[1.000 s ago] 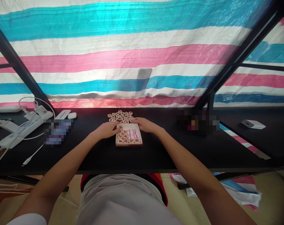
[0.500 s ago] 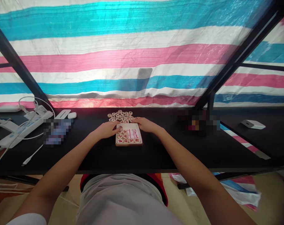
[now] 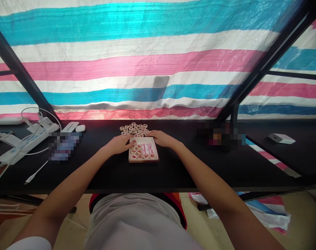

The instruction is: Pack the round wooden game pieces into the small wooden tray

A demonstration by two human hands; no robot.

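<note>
One box [image 3: 143, 161] sits on the black desk [image 3: 179, 177] in front of me, red-marked pieces [image 3: 139, 156] along its left side and near edge. My left hand [image 3: 118, 144] lies at its far left corner, thumb over the rim; my right hand [image 3: 163, 139] lies at its far right corner, fingers by the loose pieces [image 3: 133, 132] gathered just beyond. Both are half-curled, and I cannot tell whether either grips anything.

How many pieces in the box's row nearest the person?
4, left to right in the box: left corner piece, second piece, third piece, right corner piece. None there looks hidden.
</note>
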